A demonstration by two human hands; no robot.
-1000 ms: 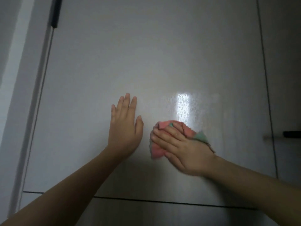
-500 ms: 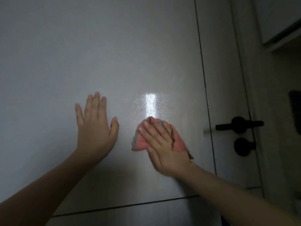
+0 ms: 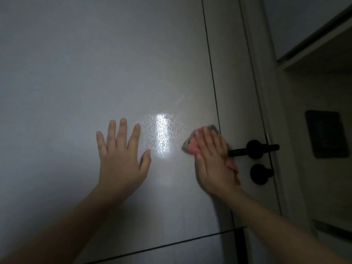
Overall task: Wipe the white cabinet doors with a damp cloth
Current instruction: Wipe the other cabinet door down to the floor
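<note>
no text, label, brand, number or sign can be read anywhere. the white cabinet door (image 3: 95,73) under the hands is plain, and the bright glare patch (image 3: 161,135) between the left hand (image 3: 122,159) and the right hand (image 3: 213,162) carries only damp speckles, no letters. the pink cloth (image 3: 190,146) under the right hand shows no print. the dark panel (image 3: 325,134) on the wall well to the right of the right hand is too dim and blurred to tell whether it bears any writing.
</note>
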